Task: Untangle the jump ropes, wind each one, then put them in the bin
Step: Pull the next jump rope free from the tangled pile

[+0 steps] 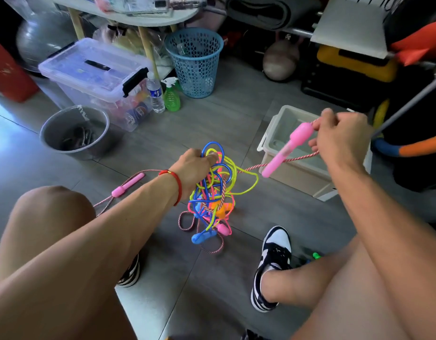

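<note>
My left hand [196, 165] grips the top of the tangle of jump ropes [213, 190], fingers curled into the blue and yellow loops, and holds the knot up so its lower end hangs down to the grey floor [236, 114] between my knees. Blue, yellow, pink and orange cords are wound through each other there, with a blue handle [202, 237] and a small pink handle [223, 228] dangling at the bottom. My right hand [339, 136] is raised to the right, fingers closed around the end of a long pink handle [289, 147] that slants down and left from my fist. A pink-and-white braided rope [300, 158] runs from under that hand back to the tangle, fairly taut. The same kind of braided rope trails off to the left, behind my left forearm, where another pink handle [128, 185] lies on the floor. The open beige bin [268, 133] stands on the floor just beyond my right hand. Farther away on the left are a metal bucket [52, 133], a clear lidded storage box [94, 69] and a blue mesh wastebasket [194, 62].
</note>
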`<state>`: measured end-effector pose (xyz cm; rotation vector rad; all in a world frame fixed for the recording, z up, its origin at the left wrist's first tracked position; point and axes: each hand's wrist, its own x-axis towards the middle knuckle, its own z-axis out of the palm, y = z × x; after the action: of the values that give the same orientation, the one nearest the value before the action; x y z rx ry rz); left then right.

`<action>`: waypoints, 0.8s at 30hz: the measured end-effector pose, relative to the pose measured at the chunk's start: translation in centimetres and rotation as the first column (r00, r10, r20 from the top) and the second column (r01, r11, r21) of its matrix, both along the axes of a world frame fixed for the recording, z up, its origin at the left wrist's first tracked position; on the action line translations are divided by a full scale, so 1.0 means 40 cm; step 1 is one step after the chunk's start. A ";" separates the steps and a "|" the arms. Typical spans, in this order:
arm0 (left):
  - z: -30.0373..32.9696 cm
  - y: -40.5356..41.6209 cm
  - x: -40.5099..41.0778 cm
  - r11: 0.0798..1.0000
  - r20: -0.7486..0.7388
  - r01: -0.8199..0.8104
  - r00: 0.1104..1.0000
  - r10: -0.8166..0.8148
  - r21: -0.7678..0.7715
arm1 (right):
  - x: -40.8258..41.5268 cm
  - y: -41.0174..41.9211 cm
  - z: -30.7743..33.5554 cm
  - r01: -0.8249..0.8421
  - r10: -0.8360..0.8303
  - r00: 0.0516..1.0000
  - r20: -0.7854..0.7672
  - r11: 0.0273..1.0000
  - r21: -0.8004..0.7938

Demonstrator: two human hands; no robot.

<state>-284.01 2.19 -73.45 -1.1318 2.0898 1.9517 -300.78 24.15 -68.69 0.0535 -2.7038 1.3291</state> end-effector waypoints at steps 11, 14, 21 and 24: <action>0.000 -0.002 -0.008 0.999 0.061 0.049 0.997 -0.048 -0.010 | -0.008 0.018 0.002 0.082 -0.057 0.975 0.214 0.991 -0.108; 0.011 -0.006 -0.003 0.994 0.121 0.067 0.991 -0.056 -0.091 | -0.037 0.034 0.006 0.211 -0.039 0.929 0.367 0.872 -0.441; 0.030 0.018 0.010 0.992 0.074 0.075 0.994 -0.083 0.105 | 0.017 0.000 -0.045 -0.056 0.181 0.829 0.529 0.968 -0.243; 0.069 0.046 0.011 0.977 0.019 0.125 0.991 -0.130 0.170 | 0.058 -0.040 -0.070 -0.290 0.293 0.731 0.617 0.951 -0.108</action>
<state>-283.55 4.02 -70.69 -0.9638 1.8892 1.9943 -298.47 22.56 -71.48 0.0418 -3.3632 1.6903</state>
